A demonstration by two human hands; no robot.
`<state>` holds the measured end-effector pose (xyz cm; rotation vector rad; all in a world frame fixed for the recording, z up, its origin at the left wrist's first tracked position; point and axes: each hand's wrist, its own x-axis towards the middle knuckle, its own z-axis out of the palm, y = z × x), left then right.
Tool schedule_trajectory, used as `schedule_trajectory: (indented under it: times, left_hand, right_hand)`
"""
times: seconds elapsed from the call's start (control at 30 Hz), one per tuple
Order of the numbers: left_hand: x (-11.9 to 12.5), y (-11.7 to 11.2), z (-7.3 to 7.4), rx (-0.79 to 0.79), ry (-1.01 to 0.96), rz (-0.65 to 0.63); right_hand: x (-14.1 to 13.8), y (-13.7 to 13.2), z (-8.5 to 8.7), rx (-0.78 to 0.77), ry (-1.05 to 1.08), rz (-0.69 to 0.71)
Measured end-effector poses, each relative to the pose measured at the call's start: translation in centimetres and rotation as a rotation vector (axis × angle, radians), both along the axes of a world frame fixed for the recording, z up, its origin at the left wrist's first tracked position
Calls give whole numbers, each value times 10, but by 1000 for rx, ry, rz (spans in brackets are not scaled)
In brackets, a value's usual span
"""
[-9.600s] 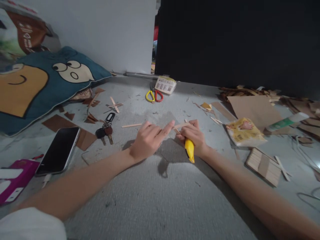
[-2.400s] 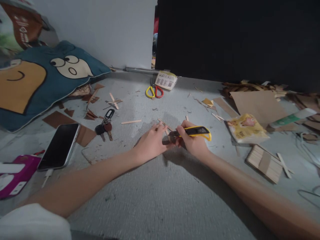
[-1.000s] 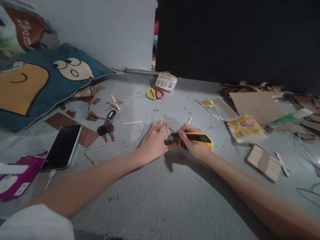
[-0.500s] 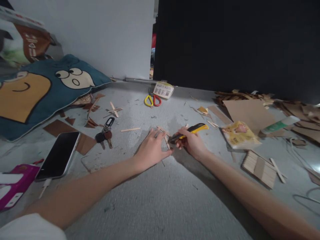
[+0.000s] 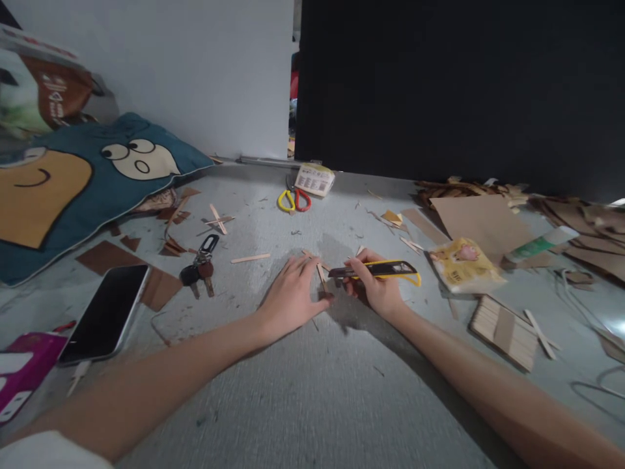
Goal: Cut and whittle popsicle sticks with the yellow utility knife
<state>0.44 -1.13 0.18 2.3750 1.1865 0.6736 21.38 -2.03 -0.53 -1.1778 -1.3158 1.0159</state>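
Observation:
My left hand (image 5: 289, 292) rests on the table, thumb and fingertips at either end of a short wooden craft stick (image 5: 321, 273), holding it down. Another stick lies partly under the fingertips. My right hand (image 5: 378, 286) grips a yellow and black utility knife (image 5: 390, 268). Its blade end points left, close by the held stick; whether it touches the wood I cannot tell. Behind the right fingers, a pale stick end (image 5: 360, 250) shows. A single craft stick (image 5: 250, 258) lies left of my hands, and crossed sticks (image 5: 219, 219) lie farther back.
Scissors (image 5: 293, 200) lie at the back by a small packet (image 5: 315, 180). Keys (image 5: 198, 270), a phone (image 5: 106, 314) and a cushion (image 5: 141, 159) are on the left. Rightward are a yellow packet (image 5: 463, 266), a bundle of craft sticks (image 5: 505, 332), a glue stick (image 5: 541, 244) and cardboard (image 5: 481, 218).
The knife has turned in my right hand, its side now facing up and its rear end lower and farther right. My left hand keeps its place on the stick. The view has shifted slightly.

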Motion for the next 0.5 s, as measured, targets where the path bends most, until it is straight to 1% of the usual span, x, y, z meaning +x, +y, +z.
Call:
schedule_trajectory:
  times: [0.07, 0.33, 0.5]
  left_hand:
    - [0, 0, 0, -11, -13, 3]
    - [-2, 6, -5, -68, -28, -54]
    - [-2, 9, -5, -74, -60, -59]
  right_hand:
    - [1, -1, -1, 13, -29, -5]
    - [1, 0, -2, 5, -6, -26]
    - [4, -1, -9, 0, -33, -4]
